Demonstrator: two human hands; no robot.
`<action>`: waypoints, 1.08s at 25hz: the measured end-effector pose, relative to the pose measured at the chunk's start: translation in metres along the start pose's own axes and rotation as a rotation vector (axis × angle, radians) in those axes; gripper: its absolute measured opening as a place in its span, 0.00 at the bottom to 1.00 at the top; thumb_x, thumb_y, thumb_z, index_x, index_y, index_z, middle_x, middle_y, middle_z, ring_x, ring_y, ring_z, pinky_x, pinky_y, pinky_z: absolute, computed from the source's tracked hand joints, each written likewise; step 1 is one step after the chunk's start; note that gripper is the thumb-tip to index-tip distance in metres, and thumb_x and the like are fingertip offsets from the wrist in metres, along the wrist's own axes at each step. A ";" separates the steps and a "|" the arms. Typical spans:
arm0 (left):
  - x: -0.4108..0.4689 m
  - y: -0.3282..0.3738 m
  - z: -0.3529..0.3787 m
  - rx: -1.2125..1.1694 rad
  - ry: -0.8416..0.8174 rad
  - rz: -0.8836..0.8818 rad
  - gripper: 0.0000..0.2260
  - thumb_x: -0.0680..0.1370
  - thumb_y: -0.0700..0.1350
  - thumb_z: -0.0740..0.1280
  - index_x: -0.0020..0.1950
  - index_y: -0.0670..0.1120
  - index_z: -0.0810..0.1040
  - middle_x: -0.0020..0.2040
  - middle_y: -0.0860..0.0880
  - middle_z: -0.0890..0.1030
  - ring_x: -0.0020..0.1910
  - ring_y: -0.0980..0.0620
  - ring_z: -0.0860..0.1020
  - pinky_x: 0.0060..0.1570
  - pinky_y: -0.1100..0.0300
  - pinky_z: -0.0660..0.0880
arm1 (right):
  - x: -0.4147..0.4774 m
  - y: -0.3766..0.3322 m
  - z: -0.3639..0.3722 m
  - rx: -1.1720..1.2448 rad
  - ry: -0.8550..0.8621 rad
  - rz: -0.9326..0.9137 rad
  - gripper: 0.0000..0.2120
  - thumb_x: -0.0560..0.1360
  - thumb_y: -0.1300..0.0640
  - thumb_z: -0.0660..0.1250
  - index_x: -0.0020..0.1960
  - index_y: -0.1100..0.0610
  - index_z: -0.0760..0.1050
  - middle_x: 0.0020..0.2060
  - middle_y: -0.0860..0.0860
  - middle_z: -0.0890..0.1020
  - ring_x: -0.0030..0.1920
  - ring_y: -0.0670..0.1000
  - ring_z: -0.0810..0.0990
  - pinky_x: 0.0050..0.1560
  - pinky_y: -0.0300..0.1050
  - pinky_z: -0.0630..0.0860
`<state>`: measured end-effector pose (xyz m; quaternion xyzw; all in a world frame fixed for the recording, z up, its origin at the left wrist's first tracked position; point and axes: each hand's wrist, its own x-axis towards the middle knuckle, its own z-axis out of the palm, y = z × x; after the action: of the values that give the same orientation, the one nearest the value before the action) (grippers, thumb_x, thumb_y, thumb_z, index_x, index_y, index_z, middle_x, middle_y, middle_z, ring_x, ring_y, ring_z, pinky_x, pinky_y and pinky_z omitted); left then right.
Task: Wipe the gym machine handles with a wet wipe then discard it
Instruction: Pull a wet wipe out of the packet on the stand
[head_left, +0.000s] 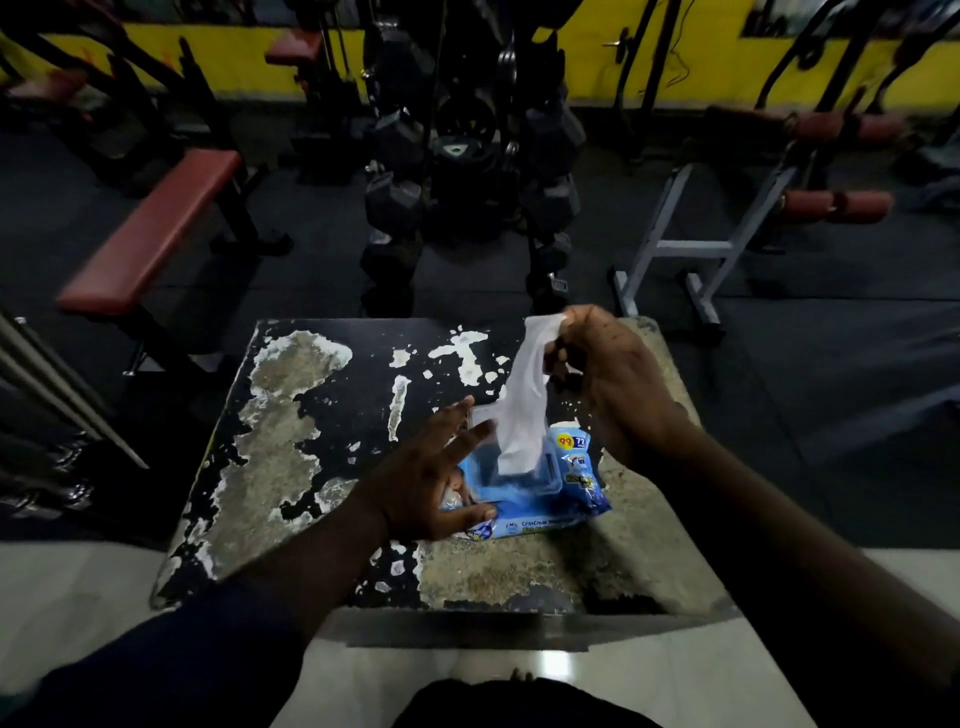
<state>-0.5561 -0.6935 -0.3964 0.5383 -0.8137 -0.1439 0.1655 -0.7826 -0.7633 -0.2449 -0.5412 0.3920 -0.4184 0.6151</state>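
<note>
A blue pack of wet wipes (566, 499) lies on a worn black stand (322, 415) with peeling paint, its flap lid open. My left hand (431, 483) rests on the pack's left end with fingers spread and straight, holding it down. Up and to the right, my right hand (608, 379) pinches the top of a white wet wipe (524, 405). The wipe stretches from the fingertips down into the pack's opening, its lower end still inside.
A red padded bench (156, 234) stands at the left, a dumbbell rack (457, 171) straight ahead beyond the stand. A grey-framed machine with red roller pads (836, 205) is at the right. Dark rubber floor surrounds the stand; pale tiles lie beneath me.
</note>
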 end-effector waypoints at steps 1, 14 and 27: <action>0.000 0.001 0.000 -0.006 -0.001 -0.004 0.46 0.74 0.73 0.67 0.85 0.55 0.51 0.86 0.48 0.46 0.84 0.49 0.52 0.77 0.46 0.67 | -0.003 -0.005 -0.001 -0.005 0.004 0.022 0.08 0.83 0.57 0.58 0.51 0.59 0.75 0.42 0.55 0.81 0.41 0.51 0.79 0.40 0.43 0.76; 0.018 0.039 -0.016 -0.338 0.257 -0.172 0.47 0.70 0.68 0.75 0.82 0.50 0.61 0.78 0.47 0.67 0.71 0.50 0.70 0.70 0.56 0.70 | -0.066 -0.012 -0.020 -0.292 0.304 0.124 0.13 0.83 0.57 0.59 0.41 0.54 0.76 0.34 0.52 0.75 0.32 0.45 0.73 0.34 0.44 0.68; 0.028 0.061 -0.004 -0.048 0.227 0.016 0.24 0.74 0.41 0.77 0.69 0.51 0.78 0.62 0.47 0.77 0.55 0.48 0.78 0.54 0.51 0.81 | -0.047 0.017 -0.054 0.029 0.276 0.339 0.15 0.80 0.52 0.61 0.56 0.60 0.82 0.47 0.60 0.87 0.39 0.58 0.84 0.37 0.47 0.75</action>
<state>-0.6152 -0.6960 -0.3646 0.5405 -0.7903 -0.1003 0.2705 -0.8476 -0.7360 -0.2660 -0.3963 0.5520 -0.3845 0.6248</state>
